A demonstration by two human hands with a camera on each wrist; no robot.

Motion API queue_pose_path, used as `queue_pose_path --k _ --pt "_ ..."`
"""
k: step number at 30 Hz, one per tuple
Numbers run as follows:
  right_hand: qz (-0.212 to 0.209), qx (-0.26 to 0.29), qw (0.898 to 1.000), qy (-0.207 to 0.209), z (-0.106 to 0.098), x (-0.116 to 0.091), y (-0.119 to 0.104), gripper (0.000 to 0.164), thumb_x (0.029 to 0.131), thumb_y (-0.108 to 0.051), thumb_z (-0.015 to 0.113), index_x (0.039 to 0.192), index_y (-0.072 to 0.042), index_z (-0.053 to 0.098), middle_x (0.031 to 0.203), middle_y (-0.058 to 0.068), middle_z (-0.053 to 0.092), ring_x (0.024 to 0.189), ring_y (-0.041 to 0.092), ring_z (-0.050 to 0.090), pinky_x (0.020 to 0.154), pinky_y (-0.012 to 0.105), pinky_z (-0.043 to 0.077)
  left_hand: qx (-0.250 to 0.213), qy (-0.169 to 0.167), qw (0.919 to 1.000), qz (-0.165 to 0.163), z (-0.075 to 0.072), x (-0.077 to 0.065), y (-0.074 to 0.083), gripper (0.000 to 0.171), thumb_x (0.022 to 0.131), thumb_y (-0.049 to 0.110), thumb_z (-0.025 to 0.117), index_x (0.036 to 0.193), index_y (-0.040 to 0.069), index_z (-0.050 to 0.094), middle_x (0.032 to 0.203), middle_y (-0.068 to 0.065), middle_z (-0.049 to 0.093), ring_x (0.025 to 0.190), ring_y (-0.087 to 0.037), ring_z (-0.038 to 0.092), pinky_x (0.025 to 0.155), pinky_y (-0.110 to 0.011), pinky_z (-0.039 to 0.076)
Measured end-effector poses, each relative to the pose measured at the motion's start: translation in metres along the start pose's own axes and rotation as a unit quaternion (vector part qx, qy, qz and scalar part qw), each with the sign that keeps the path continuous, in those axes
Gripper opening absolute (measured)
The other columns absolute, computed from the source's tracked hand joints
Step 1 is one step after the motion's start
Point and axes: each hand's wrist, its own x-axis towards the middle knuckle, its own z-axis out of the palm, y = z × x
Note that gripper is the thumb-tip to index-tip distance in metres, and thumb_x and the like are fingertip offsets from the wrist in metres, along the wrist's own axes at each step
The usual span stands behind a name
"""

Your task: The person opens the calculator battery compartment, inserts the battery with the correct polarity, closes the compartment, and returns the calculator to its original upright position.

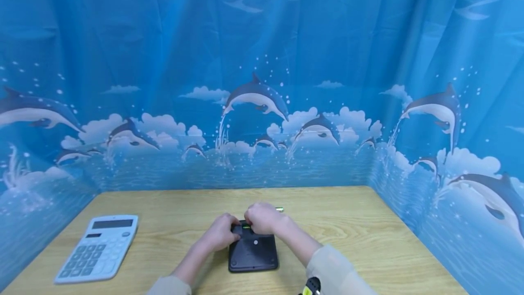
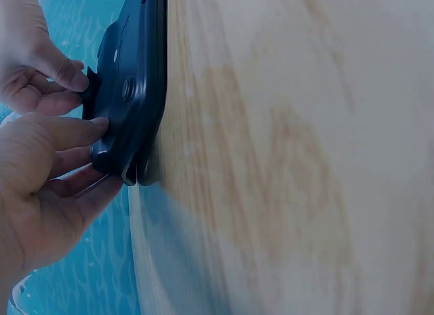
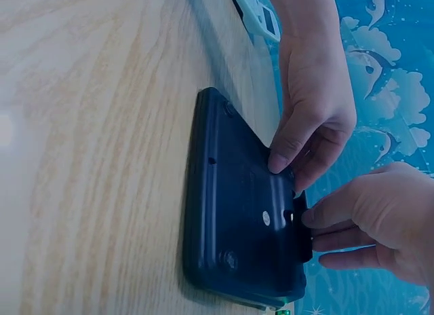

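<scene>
A black calculator (image 1: pixel 253 256) lies face down on the table, its back showing round feet and a small pale round spot. My left hand (image 1: pixel 221 233) grips its far left corner, thumb on the back and fingers at the edge. Between thumb and fingers, my right hand (image 1: pixel 262 218) pinches a small black battery cover (image 3: pixel 304 244), tilted up at the calculator's far edge. A green-yellow battery (image 1: pixel 246 227) shows in the compartment between the hands. The right hand hides part of the compartment.
A white calculator (image 1: pixel 98 249) lies face up at the left of the wooden table (image 1: pixel 348 240). Just beyond the right hand is a loose green battery (image 1: pixel 279 209). A blue dolphin curtain (image 1: pixel 327 58) hangs behind and along both sides.
</scene>
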Motion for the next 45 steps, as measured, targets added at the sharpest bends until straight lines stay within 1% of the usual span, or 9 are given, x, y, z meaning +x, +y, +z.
queue_pose_path --k 4,6,11,16,21,29,33,37,45 --pt "0.007 0.008 1.0 0.0 0.0011 -0.0024 -0.0008 0.022 0.077 -0.004 0.066 0.063 -0.017 0.055 0.063 -0.009 0.047 0.057 0.006 0.041 0.05 0.018 0.036 -0.005 -0.004 0.9998 -0.019 0.0009 0.0001 0.0015 0.025 0.075 0.004 0.073 0.098 -0.003 0.065 0.095 -0.011 0.056 0.086 -0.022 0.053 0.075 -0.039 0.049" --pt "0.008 0.009 1.0 0.001 0.0025 -0.003 -0.0003 0.021 0.078 -0.006 0.067 0.064 -0.017 0.056 0.064 -0.009 0.047 0.058 0.006 0.041 0.051 0.017 0.036 -0.006 -0.004 0.9997 -0.023 0.0015 0.0003 0.0015 0.026 0.075 0.003 0.073 0.099 -0.003 0.065 0.097 -0.011 0.056 0.087 -0.022 0.053 0.075 -0.039 0.049" --pt "0.009 0.017 1.0 -0.003 0.0054 -0.004 0.0014 0.015 0.08 -0.01 0.069 0.068 -0.016 0.061 0.067 -0.009 0.05 0.06 0.005 0.044 0.054 0.018 0.039 -0.004 -0.002 0.9998 -0.021 0.0029 0.0011 0.0005 0.026 0.075 0.003 0.073 0.098 -0.004 0.064 0.097 -0.012 0.056 0.087 -0.023 0.053 0.076 -0.04 0.049" --pt "0.003 0.01 1.0 0.002 0.0074 -0.0056 0.0031 0.009 0.081 -0.013 0.069 0.072 -0.015 0.066 0.071 -0.008 0.054 0.064 0.004 0.048 0.058 0.017 0.043 -0.008 -0.001 0.9998 -0.02 0.0023 0.0012 0.001 0.026 0.074 0.001 0.072 0.099 -0.005 0.064 0.097 -0.012 0.057 0.087 -0.023 0.054 0.077 -0.04 0.049" --pt "-0.005 0.005 1.0 0.011 0.0082 -0.0065 0.0044 0.009 0.08 -0.014 0.069 0.072 -0.015 0.066 0.07 -0.009 0.054 0.064 0.004 0.048 0.058 0.017 0.043 -0.01 -0.003 0.9997 -0.021 0.0025 0.0016 0.0007 0.027 0.075 0.002 0.072 0.099 -0.004 0.064 0.096 -0.011 0.056 0.087 -0.023 0.054 0.077 -0.04 0.049" --pt "-0.006 0.01 1.0 0.003 0.0071 -0.0069 0.005 0.012 0.08 -0.015 0.07 0.07 -0.016 0.063 0.069 -0.009 0.051 0.062 0.005 0.046 0.056 0.018 0.041 -0.012 -0.006 0.9997 -0.018 0.0027 0.0019 0.0006 0.025 0.075 0.001 0.072 0.098 -0.004 0.064 0.094 -0.01 0.057 0.085 -0.021 0.054 0.075 -0.039 0.05" --pt "-0.001 0.007 1.0 0.001 0.0077 -0.0069 0.0043 0.012 0.08 -0.015 0.07 0.07 -0.017 0.063 0.069 -0.009 0.05 0.062 0.005 0.046 0.055 0.018 0.04 -0.007 -0.006 0.9997 -0.021 0.0024 0.0016 0.0013 0.024 0.075 0.001 0.072 0.097 -0.004 0.064 0.093 -0.01 0.057 0.084 -0.02 0.054 0.075 -0.038 0.05" --pt "0.004 0.007 1.0 -0.001 0.0088 -0.0063 0.004 0.011 0.08 -0.015 0.07 0.072 -0.016 0.063 0.07 -0.009 0.05 0.062 0.005 0.045 0.055 0.019 0.04 0.002 -0.004 0.9997 -0.025 0.0022 0.0015 0.0022 0.025 0.075 0.002 0.072 0.097 -0.003 0.064 0.093 -0.01 0.056 0.084 -0.02 0.053 0.075 -0.039 0.049" --pt "0.007 0.0 1.0 0.0 0.0086 -0.006 0.0043 0.005 0.079 -0.018 0.071 0.076 -0.016 0.067 0.072 -0.008 0.052 0.064 0.005 0.047 0.055 0.02 0.041 -0.003 -0.008 0.9997 -0.021 0.0014 0.0014 0.0019 0.026 0.075 0.002 0.072 0.099 -0.004 0.064 0.096 -0.01 0.058 0.086 -0.021 0.054 0.076 -0.039 0.05"
